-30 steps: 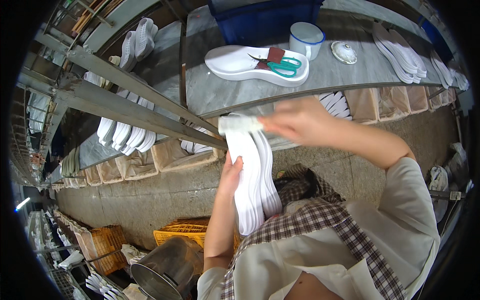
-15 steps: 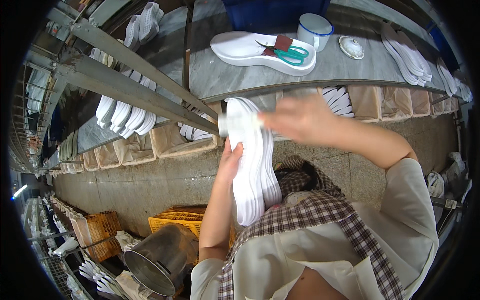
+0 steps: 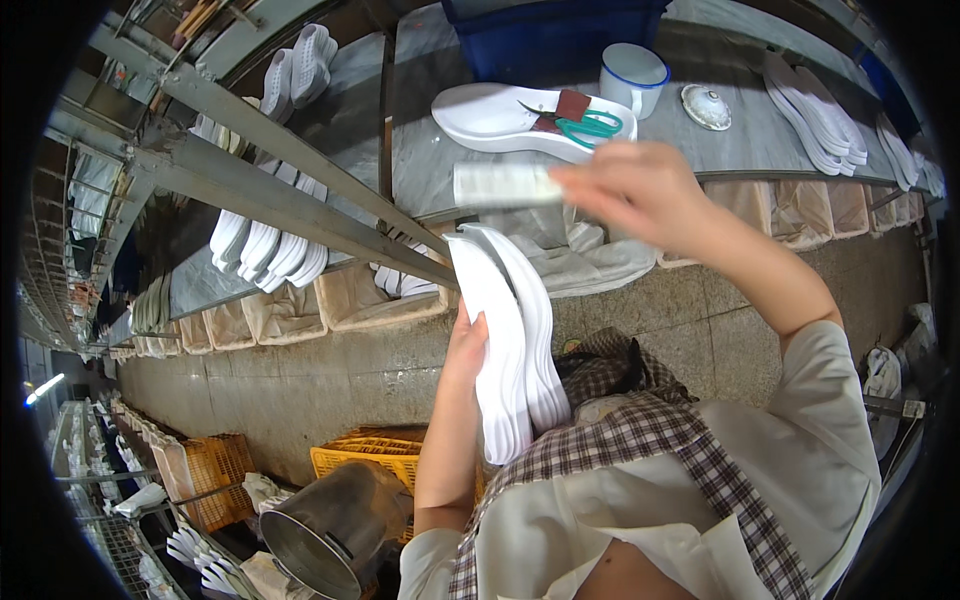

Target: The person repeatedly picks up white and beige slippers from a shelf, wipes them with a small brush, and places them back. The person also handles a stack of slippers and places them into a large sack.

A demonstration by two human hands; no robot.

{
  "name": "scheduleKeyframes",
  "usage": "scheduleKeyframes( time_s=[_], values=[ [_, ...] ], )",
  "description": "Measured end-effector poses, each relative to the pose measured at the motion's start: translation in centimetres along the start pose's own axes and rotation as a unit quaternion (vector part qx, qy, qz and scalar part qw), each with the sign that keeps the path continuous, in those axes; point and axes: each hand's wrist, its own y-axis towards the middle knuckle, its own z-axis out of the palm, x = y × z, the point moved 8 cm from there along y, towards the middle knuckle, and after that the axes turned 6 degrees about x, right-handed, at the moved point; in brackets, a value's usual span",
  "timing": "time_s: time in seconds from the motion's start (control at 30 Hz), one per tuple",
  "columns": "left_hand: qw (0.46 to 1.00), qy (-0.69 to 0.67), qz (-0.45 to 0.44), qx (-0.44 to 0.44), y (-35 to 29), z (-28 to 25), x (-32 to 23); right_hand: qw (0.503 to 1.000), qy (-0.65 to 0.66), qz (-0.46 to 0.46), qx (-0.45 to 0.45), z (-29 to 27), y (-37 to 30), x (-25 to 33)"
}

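Left hand (image 3: 465, 348) grips white soles (image 3: 503, 345); right hand (image 3: 650, 195) holds a blurred pale strip (image 3: 503, 186) apart.

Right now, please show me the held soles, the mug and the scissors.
Held soles (image 3: 504, 345), head view: left stack, around mid-length.
Mug (image 3: 619, 93), head view: outer wall.
Scissors (image 3: 585, 128), head view: green handle.

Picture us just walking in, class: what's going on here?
A person holds a bundle of white shoe soles in the left hand, with the lower ends close to a checked apron. The right hand grips a pale, flat block, too blurred to identify, apart from the soles. On the grey table ahead, green-handled scissors lie in a larger white sole, near a white mug and a lid.
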Motion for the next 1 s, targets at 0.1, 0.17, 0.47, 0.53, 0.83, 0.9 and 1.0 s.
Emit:
scheduleKeyframes(
  time_s=[0.1, 0.17, 0.47, 0.53, 0.83, 0.9, 1.0],
  values=[
    [0.999, 0.016, 0.000, 0.035, 0.0, 0.8, -0.4, 0.996, -0.031, -0.066, 0.059, 1.5, -1.8, 2.9],
    [0.994, 0.066, 0.016, 0.086, -0.1, 2.0, -0.7, 0.995, -0.052, -0.050, 0.063, 1.9, -2.3, 3.5],
    [0.993, 0.097, -0.002, 0.067, 0.5, 2.6, -0.2, 0.997, -0.020, -0.046, 0.054, 1.5, -1.8, 3.0],
    [0.987, 0.147, 0.004, 0.064, 0.5, 2.5, -0.4, 0.998, -0.020, -0.019, 0.065, 1.7, -2.0, 2.5],
    [0.983, 0.137, -0.035, 0.117, 0.6, 3.5, -0.4, 0.955, -0.292, -0.035, 0.040, 0.3, 0.7, 1.7],
    [0.984, 0.114, -0.041, 0.128, 0.6, 3.5, -0.4, 0.980, -0.165, -0.011, -0.107, -3.1, 1.0, 0.2],
    [0.985, 0.104, -0.050, 0.126, 0.5, 2.7, -0.3, 0.990, -0.073, 0.012, -0.116, -4.9, -0.6, -1.1]
  ],
)
